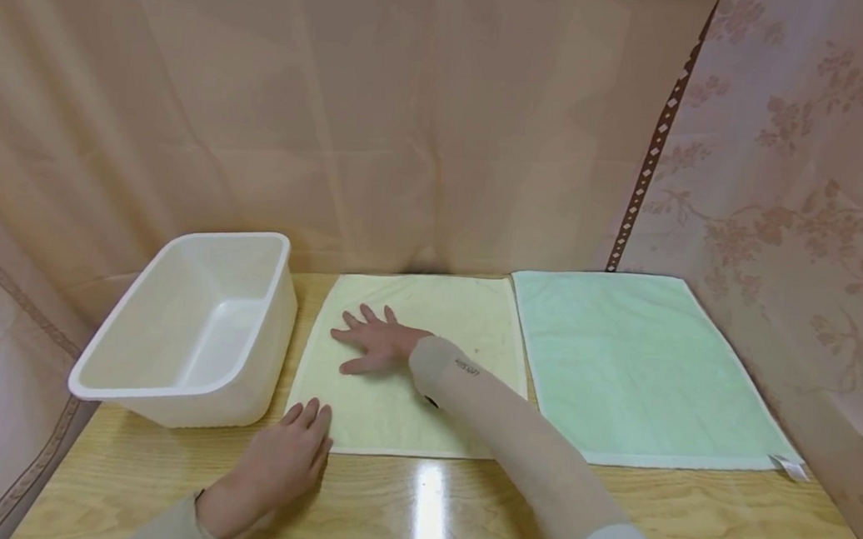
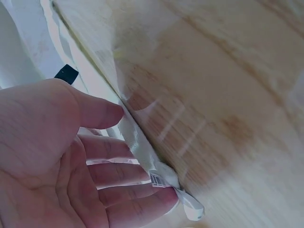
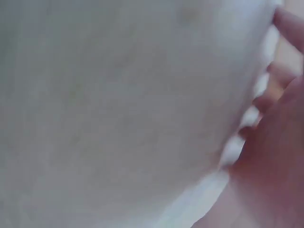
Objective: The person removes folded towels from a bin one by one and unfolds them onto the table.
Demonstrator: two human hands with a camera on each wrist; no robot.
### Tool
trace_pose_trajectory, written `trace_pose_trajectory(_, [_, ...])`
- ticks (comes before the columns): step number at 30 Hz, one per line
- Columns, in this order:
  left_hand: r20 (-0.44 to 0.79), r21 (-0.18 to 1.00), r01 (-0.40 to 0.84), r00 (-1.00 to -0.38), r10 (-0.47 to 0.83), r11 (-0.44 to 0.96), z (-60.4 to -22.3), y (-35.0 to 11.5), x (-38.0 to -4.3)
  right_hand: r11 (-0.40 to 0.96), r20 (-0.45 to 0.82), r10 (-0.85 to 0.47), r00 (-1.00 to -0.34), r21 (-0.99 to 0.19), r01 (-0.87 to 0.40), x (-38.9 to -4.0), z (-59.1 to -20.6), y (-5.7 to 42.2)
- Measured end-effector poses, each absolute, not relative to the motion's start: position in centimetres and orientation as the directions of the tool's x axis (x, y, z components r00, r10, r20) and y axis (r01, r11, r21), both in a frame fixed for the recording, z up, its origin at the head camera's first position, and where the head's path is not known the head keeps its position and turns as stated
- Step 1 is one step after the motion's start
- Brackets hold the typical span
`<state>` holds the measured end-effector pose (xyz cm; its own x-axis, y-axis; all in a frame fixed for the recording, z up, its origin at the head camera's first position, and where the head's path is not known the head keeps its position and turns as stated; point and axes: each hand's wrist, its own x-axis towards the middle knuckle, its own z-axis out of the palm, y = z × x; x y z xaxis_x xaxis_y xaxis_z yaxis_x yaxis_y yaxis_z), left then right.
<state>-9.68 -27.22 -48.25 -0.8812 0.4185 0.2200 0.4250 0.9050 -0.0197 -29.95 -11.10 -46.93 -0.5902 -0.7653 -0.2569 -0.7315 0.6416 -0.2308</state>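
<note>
A pale yellow towel lies flat on the wooden table in the head view. My right hand rests on its left half, fingers spread. At the towel's near left corner, my left hand touches the edge with extended fingers. In the left wrist view the left hand lies by the cloth edge, its fingertips beside a small white label. Blurred in the right wrist view, the right hand stands against a pale surface. To the right lies a flat mint green towel.
A white plastic basin stands to the left of the yellow towel. Beige curtain hangs right behind the table, with flowered fabric along the right side. A white tag sticks out from the green towel's near right corner.
</note>
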Motion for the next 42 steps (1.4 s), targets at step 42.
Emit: trace_pose_trajectory(42, [-0.150,0.256,0.084,-0.981,0.126,0.963,-47.2,-24.8,-27.9,0.868,-0.287,-0.493,-0.821,-0.233,-0.440,-32.6,-46.3,6.3])
